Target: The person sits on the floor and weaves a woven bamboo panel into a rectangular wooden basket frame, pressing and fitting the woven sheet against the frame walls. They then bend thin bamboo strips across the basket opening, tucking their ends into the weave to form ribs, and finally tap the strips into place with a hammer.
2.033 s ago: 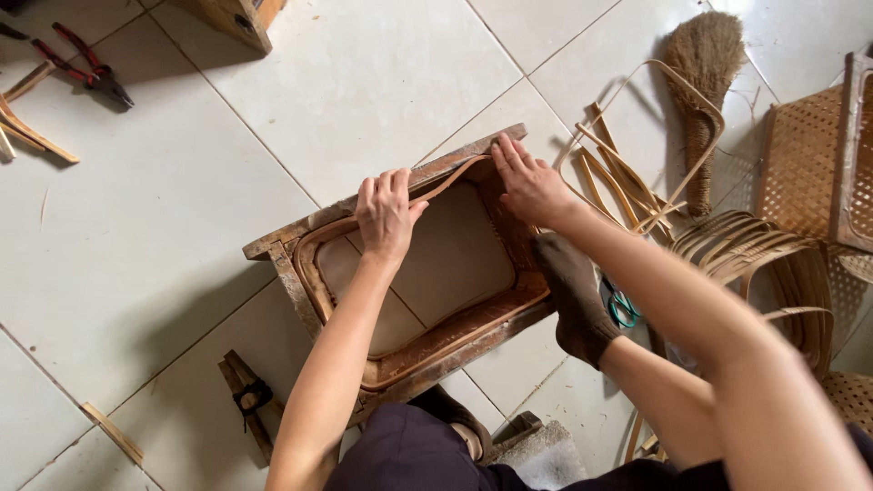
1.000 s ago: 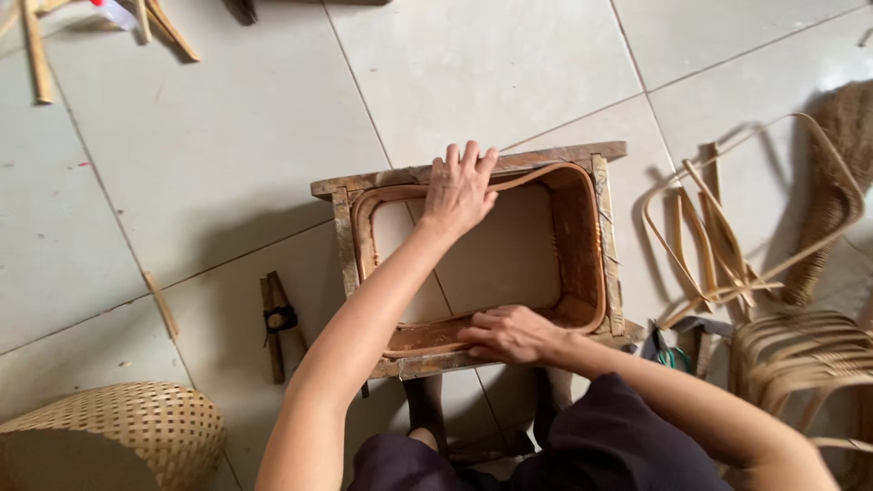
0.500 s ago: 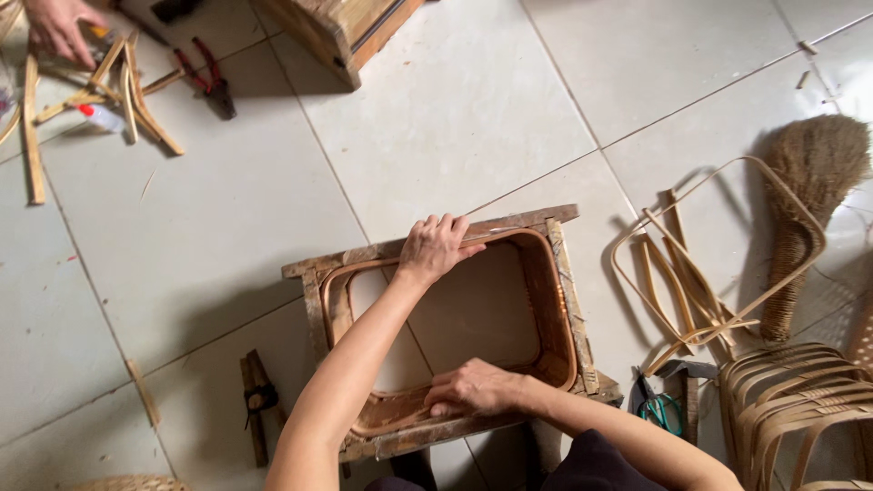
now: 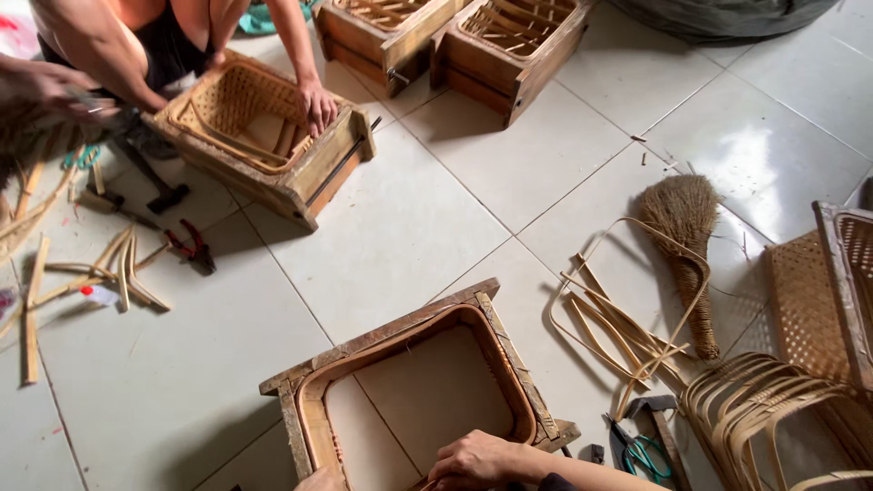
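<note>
A bent rattan rim (image 4: 414,364) is being seated inside the rectangular wooden mould frame (image 4: 509,350) lying on the floor tiles (image 4: 400,227). Its near side is being pressed down by the right hand (image 4: 473,459), fingers curled onto it. The left hand (image 4: 320,478) is barely being shown, so its grip cannot be told. Next, even pressing along the near corners is probably being called for.
</note>
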Action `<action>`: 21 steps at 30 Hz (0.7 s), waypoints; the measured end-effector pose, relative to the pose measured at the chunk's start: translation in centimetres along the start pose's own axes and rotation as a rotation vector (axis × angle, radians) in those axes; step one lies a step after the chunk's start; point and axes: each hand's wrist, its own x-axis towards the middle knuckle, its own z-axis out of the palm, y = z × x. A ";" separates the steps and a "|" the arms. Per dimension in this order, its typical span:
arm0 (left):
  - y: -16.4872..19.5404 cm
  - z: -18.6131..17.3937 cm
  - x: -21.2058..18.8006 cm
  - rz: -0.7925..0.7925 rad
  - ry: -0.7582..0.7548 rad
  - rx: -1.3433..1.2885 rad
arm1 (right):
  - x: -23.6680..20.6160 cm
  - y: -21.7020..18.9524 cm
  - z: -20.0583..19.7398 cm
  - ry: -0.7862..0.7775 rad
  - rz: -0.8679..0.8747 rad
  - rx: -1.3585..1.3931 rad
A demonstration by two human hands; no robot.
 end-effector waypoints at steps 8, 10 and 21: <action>-0.5 -1.4 -1.4 0.000 0.013 -0.006 | -0.4 -0.5 0.5 0.068 0.046 -0.063; -0.4 -1.9 -3.7 0.053 0.038 -0.012 | -0.1 -0.4 0.6 0.101 0.002 -0.066; 10.7 0.0 -8.4 0.363 0.648 -0.347 | -2.5 -1.0 0.2 -0.003 0.046 -0.298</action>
